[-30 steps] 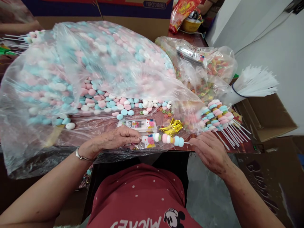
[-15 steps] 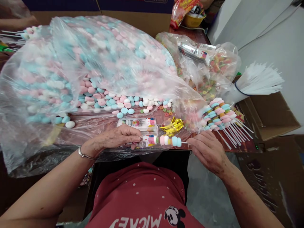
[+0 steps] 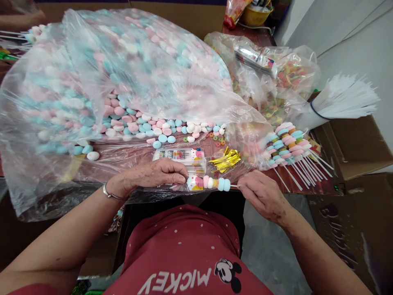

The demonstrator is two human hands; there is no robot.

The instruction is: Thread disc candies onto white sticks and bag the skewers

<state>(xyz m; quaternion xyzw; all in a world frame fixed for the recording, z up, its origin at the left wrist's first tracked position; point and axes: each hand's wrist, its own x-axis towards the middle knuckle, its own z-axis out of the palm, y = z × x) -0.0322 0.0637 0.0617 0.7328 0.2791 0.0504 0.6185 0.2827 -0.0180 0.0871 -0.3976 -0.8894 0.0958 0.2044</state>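
Observation:
Between my hands lies a marshmallow skewer [image 3: 224,184] with pink, white and blue pieces on a white stick. Its left end is inside a printed clear plastic sleeve [image 3: 195,183]. My left hand [image 3: 159,172] pinches that sleeve between thumb and fingers. At the other end, my right hand [image 3: 264,194] is closed around the bare stick. Just beyond the left hand is a stack of printed sleeves [image 3: 196,157]. A bundle of gold twist ties [image 3: 226,159] sits beyond the skewer.
A huge clear bag of marshmallows [image 3: 147,65] spreads across the table. Finished-looking skewers [image 3: 288,145] are piled at right, near a bundle of white sticks [image 3: 346,98] and a cardboard box [image 3: 353,143]. Bags of ring candies [image 3: 291,76] stand behind. Another person's arm [image 3: 21,20] shows top left.
The skewer has slid left, deeper into the sleeve, and my right hand has come left with it. The left thumb now lies flatter over the sleeve. The camera view has shifted slightly.

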